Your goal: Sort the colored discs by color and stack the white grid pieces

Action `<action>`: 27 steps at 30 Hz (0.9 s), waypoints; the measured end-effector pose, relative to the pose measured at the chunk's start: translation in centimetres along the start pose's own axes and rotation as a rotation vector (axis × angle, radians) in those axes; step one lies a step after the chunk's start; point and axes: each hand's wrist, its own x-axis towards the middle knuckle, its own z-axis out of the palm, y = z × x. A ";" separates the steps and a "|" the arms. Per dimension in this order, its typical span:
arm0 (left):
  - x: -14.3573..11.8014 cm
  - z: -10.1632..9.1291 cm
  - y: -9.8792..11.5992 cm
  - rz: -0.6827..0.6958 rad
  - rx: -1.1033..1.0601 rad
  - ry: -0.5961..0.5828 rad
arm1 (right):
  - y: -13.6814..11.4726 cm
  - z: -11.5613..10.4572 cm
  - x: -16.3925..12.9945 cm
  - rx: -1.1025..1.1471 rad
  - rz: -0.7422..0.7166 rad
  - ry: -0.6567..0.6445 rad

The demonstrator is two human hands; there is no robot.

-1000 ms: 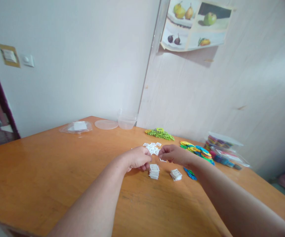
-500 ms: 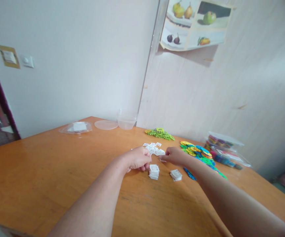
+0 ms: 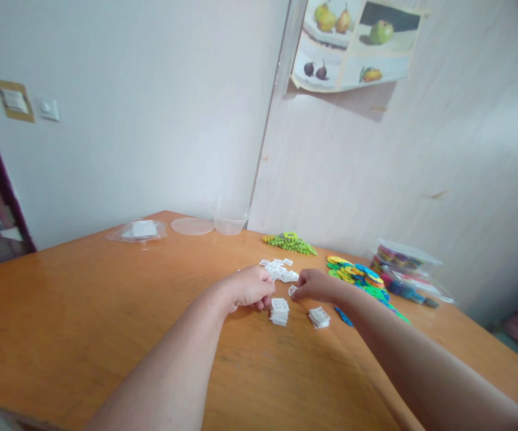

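Now | right hand [image 3: 315, 285] fingers [image 3: 295, 293] pinch white tile [image 3: 291, 290] | above left stack [image 3: 279, 311]

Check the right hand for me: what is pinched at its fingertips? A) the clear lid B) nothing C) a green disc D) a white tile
D: the right hand pinches a small white tile at its fingertips, just above the left stack of white tiles.

R hand [image 3: 315, 285] w/ white tile [image 3: 291, 290], stacks [image 3: 279, 311]
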 end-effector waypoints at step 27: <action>-0.4 0.2 0.4 0.036 0.002 0.025 | -2.4 -0.1 -4.2 0.561 -0.203 -0.167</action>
